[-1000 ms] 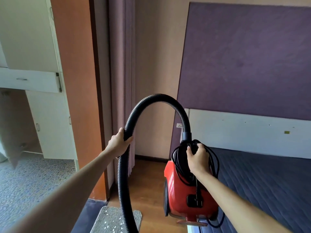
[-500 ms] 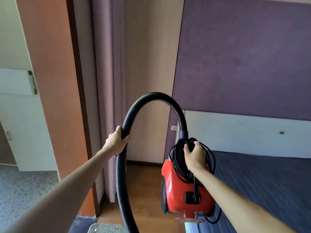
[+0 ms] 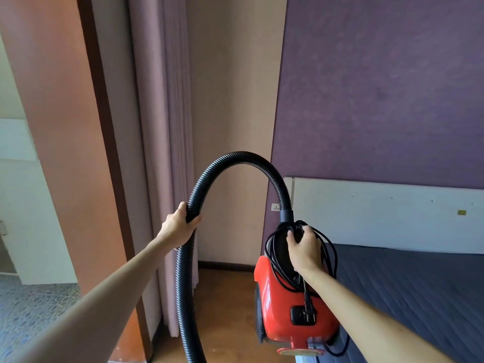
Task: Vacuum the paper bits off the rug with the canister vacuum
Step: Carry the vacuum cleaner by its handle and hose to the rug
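A red canister vacuum [image 3: 282, 307] hangs in the air at the lower middle, carried by its top handle. My right hand [image 3: 305, 251] grips that handle, with loops of black power cord [image 3: 330, 254] bunched around it. A black ribbed hose [image 3: 225, 163] arches up from the canister's top and drops down the left side out of the frame. My left hand [image 3: 179, 225] grips the hose on its descending side. The rug and the paper bits are out of view.
A bed with a dark quilted cover [image 3: 419, 289] and a white headboard [image 3: 379, 213] fills the right. A wall socket [image 3: 275, 206] sits beside the headboard. A mauve curtain [image 3: 165, 127] and an orange door frame [image 3: 68, 127] stand left. Wooden floor [image 3: 225, 310] lies below.
The view has swung right and drawn closer to the corner. The patterned mat at the bottom edge has left the frame. Both hands keep their grips on hose and vacuum handle.
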The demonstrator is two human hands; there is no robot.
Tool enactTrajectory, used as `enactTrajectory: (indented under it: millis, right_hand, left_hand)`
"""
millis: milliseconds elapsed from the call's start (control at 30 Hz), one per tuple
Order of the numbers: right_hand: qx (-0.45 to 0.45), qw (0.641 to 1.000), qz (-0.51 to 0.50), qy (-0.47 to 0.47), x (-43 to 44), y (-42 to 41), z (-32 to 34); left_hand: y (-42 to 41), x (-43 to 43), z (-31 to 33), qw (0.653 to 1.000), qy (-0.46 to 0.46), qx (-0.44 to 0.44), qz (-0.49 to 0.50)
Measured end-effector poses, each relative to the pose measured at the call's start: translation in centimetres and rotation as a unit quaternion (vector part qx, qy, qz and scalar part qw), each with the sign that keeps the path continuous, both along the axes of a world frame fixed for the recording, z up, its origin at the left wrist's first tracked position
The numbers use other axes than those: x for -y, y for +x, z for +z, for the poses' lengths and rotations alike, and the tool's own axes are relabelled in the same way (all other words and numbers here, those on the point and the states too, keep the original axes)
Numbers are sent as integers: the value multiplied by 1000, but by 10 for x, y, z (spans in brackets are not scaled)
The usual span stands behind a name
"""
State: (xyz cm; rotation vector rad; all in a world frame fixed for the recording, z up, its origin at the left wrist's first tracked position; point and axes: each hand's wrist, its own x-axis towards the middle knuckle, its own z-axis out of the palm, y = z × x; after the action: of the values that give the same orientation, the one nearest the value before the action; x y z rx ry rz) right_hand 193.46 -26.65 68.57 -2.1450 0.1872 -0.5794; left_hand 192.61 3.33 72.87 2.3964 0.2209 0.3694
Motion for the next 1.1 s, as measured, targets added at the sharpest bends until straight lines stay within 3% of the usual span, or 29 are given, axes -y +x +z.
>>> enactTrajectory:
  millis: [600, 1100]
  right_hand:
    - [-2, 997, 70, -41, 14, 222, -9]
    - [-24, 991, 120, -51, -28, 384, -46]
  left_hand:
    - [186, 20, -17, 997, -8, -13, 75]
    - [341, -23, -48, 994, 4, -37, 107]
